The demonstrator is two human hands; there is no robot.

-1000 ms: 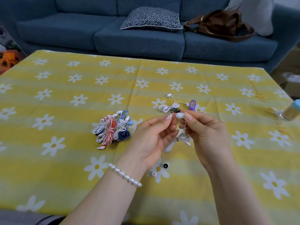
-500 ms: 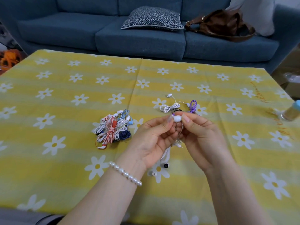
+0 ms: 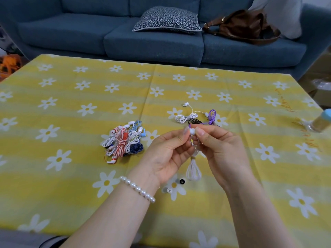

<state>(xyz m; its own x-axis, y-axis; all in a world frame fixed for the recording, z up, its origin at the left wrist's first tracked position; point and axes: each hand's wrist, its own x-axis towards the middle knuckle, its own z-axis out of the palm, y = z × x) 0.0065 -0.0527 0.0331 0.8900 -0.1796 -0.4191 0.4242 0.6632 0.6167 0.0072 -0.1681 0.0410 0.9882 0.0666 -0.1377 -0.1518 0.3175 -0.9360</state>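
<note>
Above the yellow daisy tablecloth my left hand and my right hand pinch a white earbud between their fingertips. Its coiled white cable hangs down between my palms. A pile of bundled earphones in white, red and blue lies to the left. Behind my hands lie a white earphone bundle, a black one and a purple one. Loose ear tips, one black and one white, lie under my left wrist.
A small bottle with a blue cap stands at the table's right edge. Beyond the table is a blue sofa with a patterned cushion and a brown bag. An orange object sits at far left.
Both hands stay together on the earbud. The hanging white cable coil has dropped lower between my palms and now shows in full.
</note>
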